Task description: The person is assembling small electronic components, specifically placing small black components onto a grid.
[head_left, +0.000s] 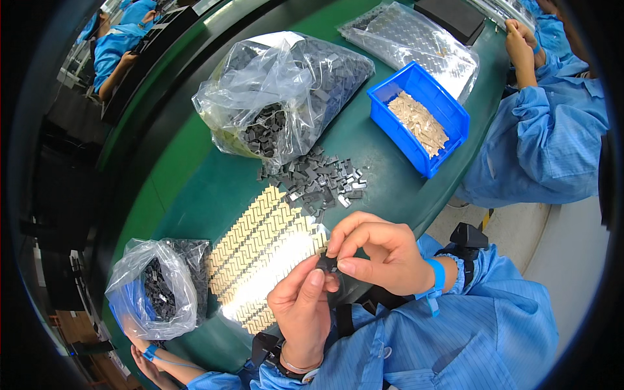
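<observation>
Between my two hands is a small black plastic part [327,263], held over the near right corner of a patterned sheet. My left hand [302,312] pinches it from below with thumb and fingertips. From the right, my right hand [387,257] closes thumb and index finger on its other side; whether a smaller piece sits between those fingertips I cannot make out. The sheet [244,260] carries rows of cream and dark pieces in a zigzag pattern, with bright glare on its middle. Just beyond it lies a loose heap of black plastic parts [322,175].
A large clear bag [260,84] of black parts stands behind the heap. Right of it are a blue bin [396,140] with beige pieces and a bubble-wrap bag [370,32]. Another open bag [123,273] stands left, near a co-worker's hand [144,357]. A person [539,136] sits far right.
</observation>
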A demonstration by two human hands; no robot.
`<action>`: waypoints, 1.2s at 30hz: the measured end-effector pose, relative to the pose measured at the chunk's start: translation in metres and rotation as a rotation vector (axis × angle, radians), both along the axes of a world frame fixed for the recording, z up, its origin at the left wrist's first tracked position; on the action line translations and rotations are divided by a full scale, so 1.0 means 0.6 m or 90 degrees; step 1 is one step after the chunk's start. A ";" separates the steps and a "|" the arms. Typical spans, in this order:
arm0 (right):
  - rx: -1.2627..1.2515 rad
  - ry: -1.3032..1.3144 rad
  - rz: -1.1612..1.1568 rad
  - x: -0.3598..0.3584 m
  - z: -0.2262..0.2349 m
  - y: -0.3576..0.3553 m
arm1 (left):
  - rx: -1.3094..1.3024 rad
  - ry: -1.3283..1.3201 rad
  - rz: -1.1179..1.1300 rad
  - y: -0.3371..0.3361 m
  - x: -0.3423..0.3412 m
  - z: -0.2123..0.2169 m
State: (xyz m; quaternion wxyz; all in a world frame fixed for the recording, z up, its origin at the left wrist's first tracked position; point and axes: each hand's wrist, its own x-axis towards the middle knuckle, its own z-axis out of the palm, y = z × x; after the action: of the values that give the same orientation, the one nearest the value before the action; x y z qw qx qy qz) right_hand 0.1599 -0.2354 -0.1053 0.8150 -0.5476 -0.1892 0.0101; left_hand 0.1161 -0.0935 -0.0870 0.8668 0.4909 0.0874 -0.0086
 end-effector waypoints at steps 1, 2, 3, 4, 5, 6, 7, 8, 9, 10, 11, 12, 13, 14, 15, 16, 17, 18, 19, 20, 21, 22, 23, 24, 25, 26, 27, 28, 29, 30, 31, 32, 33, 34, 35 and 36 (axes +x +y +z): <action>0.001 0.002 0.000 -0.002 0.000 0.003 | 0.001 0.002 0.000 -0.001 0.000 0.000; 0.060 0.062 0.018 -0.004 0.002 0.006 | 0.015 0.005 0.000 -0.004 0.000 0.001; 0.119 0.121 0.036 -0.006 0.004 0.008 | 0.029 0.007 0.000 -0.005 0.000 0.002; 0.120 0.122 0.036 -0.008 0.004 0.009 | 0.030 0.008 0.000 -0.004 -0.001 0.001; 0.155 0.149 0.060 -0.009 0.004 0.010 | 0.048 -0.007 0.014 -0.003 -0.003 -0.001; 0.191 0.175 0.083 -0.010 0.004 0.010 | 0.066 -0.023 0.028 -0.002 -0.004 -0.004; 0.192 0.175 0.082 -0.011 0.004 0.012 | 0.067 -0.022 0.027 0.000 -0.005 -0.006; 0.198 0.186 0.072 -0.012 0.005 0.015 | 0.071 -0.031 0.039 0.004 -0.005 -0.009; 0.204 0.197 0.063 -0.013 0.005 0.016 | 0.076 -0.040 0.051 0.006 -0.006 -0.010; 0.205 0.198 0.063 -0.013 0.007 0.016 | 0.076 -0.040 0.051 0.004 -0.004 -0.008; 0.209 0.222 0.071 -0.013 0.010 0.015 | 0.067 -0.033 0.047 0.002 -0.003 -0.005; 0.214 0.246 0.079 -0.013 0.012 0.015 | 0.058 -0.025 0.045 0.000 -0.002 -0.003; 0.215 0.246 0.080 -0.013 0.012 0.015 | 0.059 -0.025 0.045 -0.001 -0.002 -0.003; 0.212 0.250 0.078 -0.012 0.012 0.015 | 0.065 -0.024 0.044 -0.001 -0.002 -0.004; 0.208 0.255 0.075 -0.013 0.011 0.015 | 0.071 -0.023 0.042 -0.001 -0.002 -0.004; 0.209 0.255 0.075 -0.013 0.012 0.015 | 0.071 -0.023 0.043 -0.002 -0.003 -0.004; 0.219 0.261 0.074 -0.014 0.012 0.016 | 0.081 -0.021 0.037 -0.002 -0.003 -0.003; 0.228 0.266 0.072 -0.014 0.013 0.017 | 0.090 -0.021 0.030 -0.003 -0.003 -0.003; 0.229 0.266 0.072 -0.014 0.012 0.017 | 0.090 -0.021 0.030 -0.004 -0.003 -0.001; 0.212 0.244 0.065 -0.015 0.010 0.018 | 0.085 -0.016 0.031 -0.004 -0.003 0.001; 0.196 0.222 0.058 -0.015 0.009 0.018 | 0.080 -0.012 0.032 -0.005 -0.003 0.002; 0.196 0.222 0.058 -0.016 0.009 0.019 | 0.081 -0.012 0.032 -0.005 -0.004 0.001; 0.183 0.207 0.049 -0.016 0.009 0.020 | 0.089 -0.010 0.038 -0.004 -0.005 -0.001; 0.170 0.193 0.041 -0.016 0.009 0.021 | 0.097 -0.008 0.045 -0.003 -0.006 -0.002; 0.170 0.192 0.042 -0.016 0.009 0.022 | 0.097 -0.008 0.046 -0.002 -0.007 -0.002; 0.160 0.182 0.036 -0.016 0.010 0.023 | 0.102 -0.014 0.045 -0.001 -0.008 -0.002; 0.152 0.171 0.028 -0.016 0.010 0.022 | 0.108 -0.019 0.042 -0.002 -0.007 -0.002; 0.152 0.171 0.027 -0.016 0.009 0.021 | 0.108 -0.019 0.041 -0.003 -0.006 -0.001; 0.142 0.160 0.019 -0.017 0.008 0.019 | 0.106 -0.017 0.038 -0.005 -0.006 0.001; 0.130 0.149 0.014 -0.017 0.007 0.020 | 0.104 -0.014 0.037 -0.005 -0.005 0.002; 0.130 0.149 0.014 -0.016 0.006 0.021 | 0.104 -0.015 0.037 -0.005 -0.006 0.002; 0.128 0.138 0.001 -0.016 0.005 0.022 | 0.100 -0.015 0.035 -0.005 -0.006 0.002; 0.127 0.128 -0.011 -0.015 0.004 0.023 | 0.096 -0.015 0.035 -0.005 -0.006 0.002; 0.127 0.128 -0.011 -0.015 0.003 0.024 | 0.096 -0.015 0.035 -0.005 -0.007 0.002; 0.112 0.112 -0.012 -0.014 0.002 0.023 | 0.096 -0.017 0.039 -0.006 -0.007 0.002; 0.097 0.095 -0.014 -0.014 0.001 0.023 | 0.096 -0.018 0.042 -0.006 -0.006 0.001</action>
State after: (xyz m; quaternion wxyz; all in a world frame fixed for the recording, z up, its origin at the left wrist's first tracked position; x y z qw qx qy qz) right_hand 0.1514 -0.2219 -0.1045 0.8661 -0.4841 -0.1219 0.0277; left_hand 0.1122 -0.0972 -0.0861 0.8285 0.5514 0.0916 0.0338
